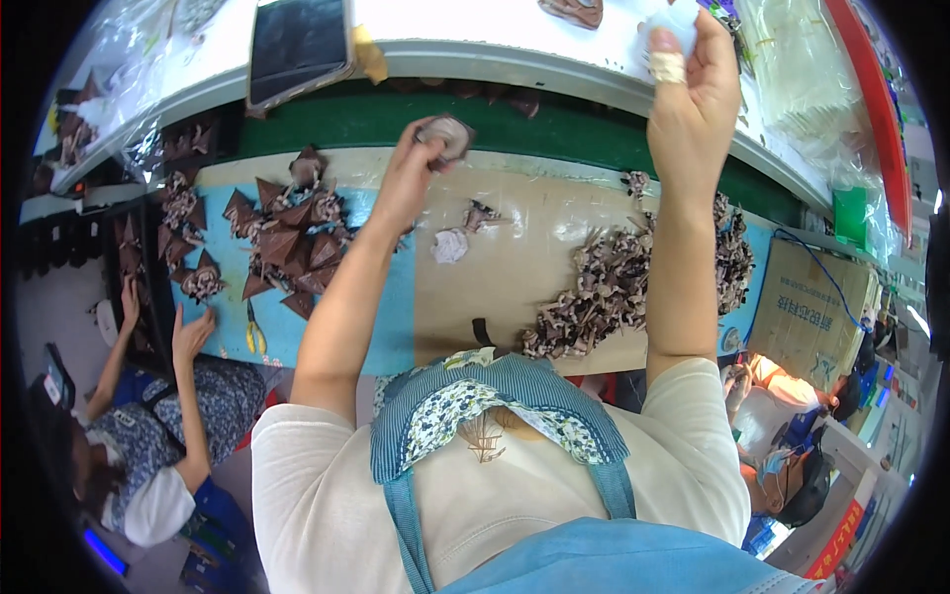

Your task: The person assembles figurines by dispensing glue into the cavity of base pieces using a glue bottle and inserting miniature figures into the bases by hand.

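Note:
My left hand is closed around a brown cup-like piece with a pale round inside, held above the far edge of the table. Raised by the shelf at the upper right, my right hand pinches a soft white wad; tape wraps one finger. On the table between my arms lie a crumpled white ball and a small brown-and-cream piece. Brown pointed pieces are heaped left of my left arm. Under my right forearm spreads a pile of small brown-and-cream parts.
A phone-like dark screen rests on the white shelf. Yellow-handled pliers lie at the table's left. A co-worker's hands are at the left end. Clear plastic bags and a cardboard box stand right.

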A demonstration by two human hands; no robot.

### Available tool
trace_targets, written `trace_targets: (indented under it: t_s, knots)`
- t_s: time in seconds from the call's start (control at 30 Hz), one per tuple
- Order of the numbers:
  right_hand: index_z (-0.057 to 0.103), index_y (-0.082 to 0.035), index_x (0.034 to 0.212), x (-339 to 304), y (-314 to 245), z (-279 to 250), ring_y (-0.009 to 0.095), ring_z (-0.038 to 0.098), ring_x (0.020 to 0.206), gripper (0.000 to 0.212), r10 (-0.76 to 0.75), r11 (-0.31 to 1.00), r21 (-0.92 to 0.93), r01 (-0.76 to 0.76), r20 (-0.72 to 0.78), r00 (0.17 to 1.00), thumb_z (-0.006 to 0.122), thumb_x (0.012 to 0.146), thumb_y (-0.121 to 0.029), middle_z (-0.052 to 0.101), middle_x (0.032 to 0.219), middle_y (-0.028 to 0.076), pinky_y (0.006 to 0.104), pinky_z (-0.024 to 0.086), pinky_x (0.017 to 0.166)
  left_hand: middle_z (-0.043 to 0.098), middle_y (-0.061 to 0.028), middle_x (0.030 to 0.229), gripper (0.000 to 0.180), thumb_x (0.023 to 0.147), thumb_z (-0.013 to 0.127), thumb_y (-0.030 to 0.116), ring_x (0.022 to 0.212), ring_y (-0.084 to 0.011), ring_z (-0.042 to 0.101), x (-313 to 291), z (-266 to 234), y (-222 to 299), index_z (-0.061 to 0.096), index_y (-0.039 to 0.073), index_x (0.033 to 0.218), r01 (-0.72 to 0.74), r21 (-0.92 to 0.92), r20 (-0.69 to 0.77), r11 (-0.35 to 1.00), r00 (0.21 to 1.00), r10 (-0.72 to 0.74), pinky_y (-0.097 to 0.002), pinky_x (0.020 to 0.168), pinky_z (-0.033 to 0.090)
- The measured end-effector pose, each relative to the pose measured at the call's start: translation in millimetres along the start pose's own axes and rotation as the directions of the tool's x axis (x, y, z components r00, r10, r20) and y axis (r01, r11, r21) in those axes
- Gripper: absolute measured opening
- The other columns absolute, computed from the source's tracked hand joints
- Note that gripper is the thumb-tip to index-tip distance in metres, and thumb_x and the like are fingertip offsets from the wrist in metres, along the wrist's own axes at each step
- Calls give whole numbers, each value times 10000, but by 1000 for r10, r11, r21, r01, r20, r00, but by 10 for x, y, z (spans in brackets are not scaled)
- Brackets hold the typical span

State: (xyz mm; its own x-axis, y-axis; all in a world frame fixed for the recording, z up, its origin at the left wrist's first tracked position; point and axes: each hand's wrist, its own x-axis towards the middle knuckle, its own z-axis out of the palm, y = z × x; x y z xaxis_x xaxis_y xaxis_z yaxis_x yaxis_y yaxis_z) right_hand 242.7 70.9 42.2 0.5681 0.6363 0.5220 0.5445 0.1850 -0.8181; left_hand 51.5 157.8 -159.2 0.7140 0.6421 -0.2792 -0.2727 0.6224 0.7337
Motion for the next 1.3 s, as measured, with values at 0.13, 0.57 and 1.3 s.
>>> trace_targets:
  t_s: [0.13,0.57,1.3]
  knots:
    - [511,25,1178,-385,-238,-315,153,564,938,443,151,984,72,-166,172,973,702,792,-76,572,1053,89,258,459,766,559,-60,1090,572,760,738,163,988,-133,549,-826,544,347,436,3,1219,-138,185,151,973,982,111,-290,849,469]
    - [642,10,900,-1055,-1272,-761,272,588,688,284,-110,932,-227,283,568,816,707,627,-38,644,828,125,343,440,612,568,-66,1058,665,665,802,89,994,-128,551,-1754,1143,608,409,7,1194,-150,278,333,949,941,51,-276,861,455]
    - [629,14,901,-1182,-1289,-722,218,589,674,281,-92,937,-235,258,546,832,723,642,-41,636,826,116,314,446,644,579,-47,1019,612,666,811,114,944,-105,559,-1921,1149,723,456,18,1155,-100,296,276,950,961,15,-271,830,465]
